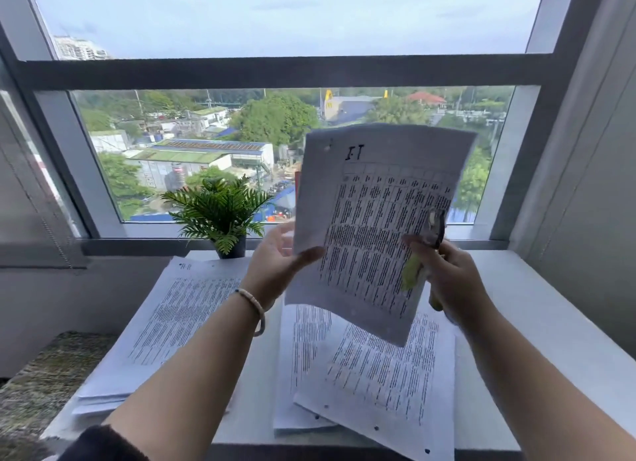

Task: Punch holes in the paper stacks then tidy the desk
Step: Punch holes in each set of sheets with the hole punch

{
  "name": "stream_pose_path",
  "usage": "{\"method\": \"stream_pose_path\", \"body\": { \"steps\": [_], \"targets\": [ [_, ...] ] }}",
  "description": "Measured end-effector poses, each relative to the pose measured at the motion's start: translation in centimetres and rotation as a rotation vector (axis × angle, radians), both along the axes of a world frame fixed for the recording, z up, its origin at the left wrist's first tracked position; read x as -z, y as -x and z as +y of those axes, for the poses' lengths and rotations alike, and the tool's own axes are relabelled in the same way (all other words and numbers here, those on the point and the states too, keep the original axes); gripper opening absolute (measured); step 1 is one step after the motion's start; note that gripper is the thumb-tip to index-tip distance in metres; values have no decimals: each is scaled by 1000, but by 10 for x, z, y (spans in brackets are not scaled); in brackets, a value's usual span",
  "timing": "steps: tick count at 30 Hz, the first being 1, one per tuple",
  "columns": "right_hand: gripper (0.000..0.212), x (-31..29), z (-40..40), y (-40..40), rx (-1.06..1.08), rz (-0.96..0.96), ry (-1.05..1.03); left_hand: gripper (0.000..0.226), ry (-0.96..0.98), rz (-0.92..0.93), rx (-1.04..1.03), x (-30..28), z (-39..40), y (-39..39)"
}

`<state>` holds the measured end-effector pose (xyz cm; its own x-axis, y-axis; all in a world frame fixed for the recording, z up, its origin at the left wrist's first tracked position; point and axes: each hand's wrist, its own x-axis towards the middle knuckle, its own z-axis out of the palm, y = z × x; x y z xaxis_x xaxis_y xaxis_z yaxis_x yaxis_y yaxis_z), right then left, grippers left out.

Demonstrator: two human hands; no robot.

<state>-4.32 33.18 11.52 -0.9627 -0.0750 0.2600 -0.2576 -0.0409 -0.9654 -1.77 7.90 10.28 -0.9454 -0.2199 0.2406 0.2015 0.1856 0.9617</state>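
— White desk (537, 326) below a wide window (275, 30): what sits near its edges?

— A stack of printed white sheets (165, 323) overhangs the left edge; more printed pages (378, 374), with holes along one side, hang over the near edge. The right side is bare.

— And the hands?

— Left hand (275, 264) pinches a raised sheaf of printed paper (371, 226) at its left edge, thumb in front. Right hand (454, 281) curls round a green-handled metal hole punch (430, 250) at the sheaf's right edge.

— Anything behind?

— A small potted green plant (220, 213), near the sill.
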Motion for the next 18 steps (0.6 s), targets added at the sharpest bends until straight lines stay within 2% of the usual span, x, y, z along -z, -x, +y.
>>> {"method": "stream_pose_path", "body": {
  "steps": [1,2,4,5,7,10,14,17,18],
  "targets": [
    [16,-3,7,1,32,3,6,85,64,-135,-13,10,-1,0],
    [16,-6,13,2,65,11,1,94,149,-295,-37,24,1,-1],
    [18,-6,26,4,128,7,-10,91,392,-624,-27,59,13,-10],
    [17,-5,30,4,143,-4,-2,89,555,-726,0,73,20,-13],
    [18,-3,36,4,161,-20,0,89,828,-780,19,91,34,-17],
    [19,3,42,5,198,-32,-56,83,997,-801,18,92,46,-16],
    [28,5,48,7,236,-78,-67,59,1062,-828,49,91,50,-17],
    [36,-1,51,7,248,-155,-25,25,883,-794,32,94,45,-21],
    [37,-4,50,7,241,-193,-7,28,795,-770,2,93,42,-24]
  ]
}}
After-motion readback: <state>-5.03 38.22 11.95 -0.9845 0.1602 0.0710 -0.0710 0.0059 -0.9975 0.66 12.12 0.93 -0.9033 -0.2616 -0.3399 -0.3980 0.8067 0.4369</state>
